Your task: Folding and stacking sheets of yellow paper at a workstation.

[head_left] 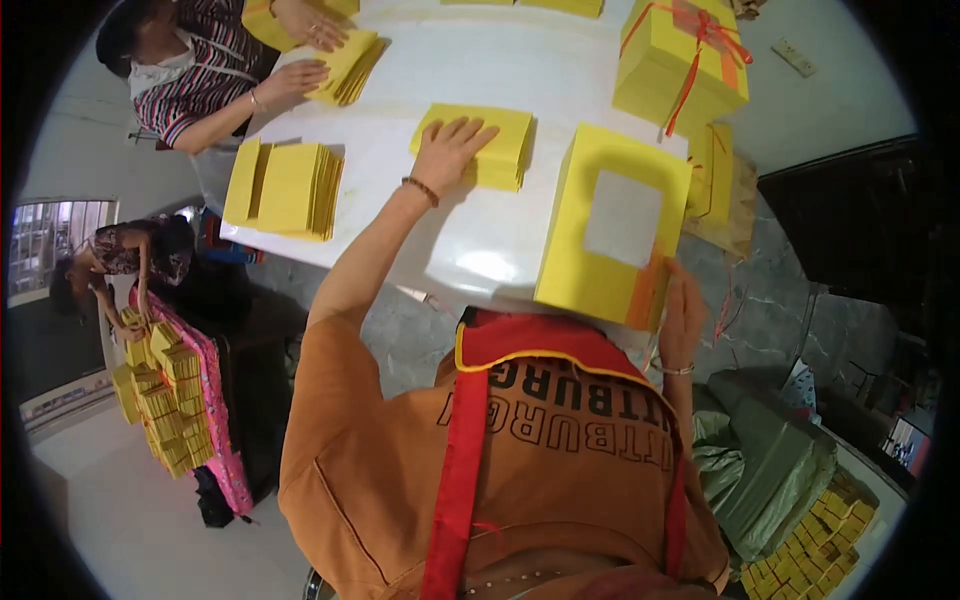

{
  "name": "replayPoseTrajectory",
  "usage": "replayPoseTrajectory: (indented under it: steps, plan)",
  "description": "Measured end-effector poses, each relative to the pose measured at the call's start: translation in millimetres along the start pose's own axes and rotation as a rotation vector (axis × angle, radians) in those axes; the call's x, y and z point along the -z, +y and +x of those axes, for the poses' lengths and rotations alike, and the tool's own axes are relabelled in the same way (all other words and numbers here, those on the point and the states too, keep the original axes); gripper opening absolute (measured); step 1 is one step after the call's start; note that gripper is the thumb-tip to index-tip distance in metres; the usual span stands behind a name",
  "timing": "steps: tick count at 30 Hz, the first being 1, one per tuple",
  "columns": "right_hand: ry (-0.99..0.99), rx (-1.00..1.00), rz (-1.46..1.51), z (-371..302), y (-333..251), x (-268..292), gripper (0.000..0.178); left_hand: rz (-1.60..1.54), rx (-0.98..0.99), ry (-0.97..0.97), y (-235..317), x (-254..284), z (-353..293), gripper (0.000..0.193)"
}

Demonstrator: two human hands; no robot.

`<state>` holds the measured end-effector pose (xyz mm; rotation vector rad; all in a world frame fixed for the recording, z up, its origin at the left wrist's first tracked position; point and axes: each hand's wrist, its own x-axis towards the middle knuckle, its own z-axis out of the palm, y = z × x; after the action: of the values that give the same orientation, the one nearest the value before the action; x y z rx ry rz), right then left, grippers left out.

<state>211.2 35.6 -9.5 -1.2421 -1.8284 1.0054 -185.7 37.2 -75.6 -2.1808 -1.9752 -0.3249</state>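
My left hand (452, 150), with a brown bead bracelet at the wrist, lies flat on a stack of folded yellow paper (505, 150), fingers spread. To its right is a large yellow block-shaped bundle (570, 240), with a pale grey rectangle on top and an orange strip (643, 298) near its near right corner. Beside that corner, my right hand (683, 310) is against the bundle's right side, its fingers stretched along it and partly hidden. Another yellow paper stack (295, 190) lies left of my left hand.
A co-worker's hands (315, 60) rest on a yellow stack across the white table (400, 250). A yellow block tied with red ribbon (650, 60) stands far right. At left, another person bends over yellow bundles (165, 400). More yellow bundles (810, 540) lie lower right.
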Motion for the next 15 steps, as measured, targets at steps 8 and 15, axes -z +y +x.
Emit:
replayPoseTrajectory:
  steps: [8, 15]
  plan:
    - [0.023, 0.157, -0.087, 0.6, 3.1, -5.8, 0.022, -0.009, 0.063, -0.086, 24.9, -27.1, -28.6, 0.063]
    - [0.005, 0.095, -0.013, 3.5, -2.5, -4.9, 0.018, -0.041, 0.032, -0.193, 19.9, -11.9, -17.9, 0.067]
